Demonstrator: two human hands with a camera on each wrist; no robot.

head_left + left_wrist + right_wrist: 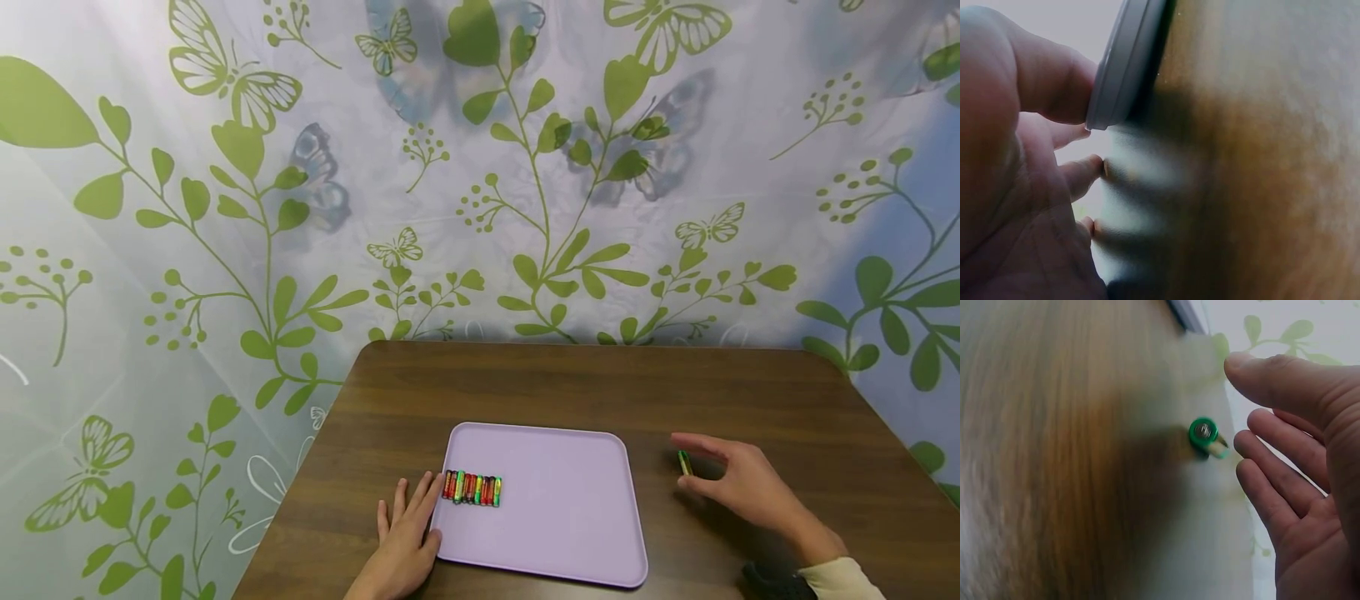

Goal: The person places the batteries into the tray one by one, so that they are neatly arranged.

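A lavender tray lies on the table. Along its left side a row of several red, green and yellow batteries lies side by side. My left hand rests by the tray's left edge with its fingers spread, and its thumb touches the tray rim in the left wrist view. Right of the tray, a green battery lies on the table between the parted thumb and fingers of my right hand. In the right wrist view a gap separates the hand from that battery.
The brown wooden table has rounded far corners. Behind it hangs a pale curtain printed with green leaves and butterflies. A dark band and a light sleeve show at the right wrist.
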